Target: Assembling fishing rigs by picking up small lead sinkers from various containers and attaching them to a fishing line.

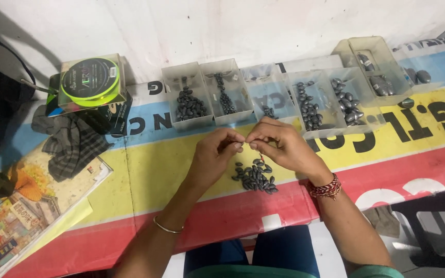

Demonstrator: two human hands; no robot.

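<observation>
Both forearms reach forward from the lower edge and converge at centre. Left hand (215, 154): wrist slightly bent, fingers (237, 145) curled, tips pinched together. Right hand (279, 144): knuckles uppermost, fingers bunched in a matching pinch. The two sets of fingertips meet tip to tip, hands raised above the table.

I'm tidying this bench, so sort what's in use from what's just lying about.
In use:
left hand and right hand, fingertips pinched together
loose pile of dark oval weights
clear trays of weights

Lying about:
boxed spool of yellow-green line
checked cloth
picture book
</observation>
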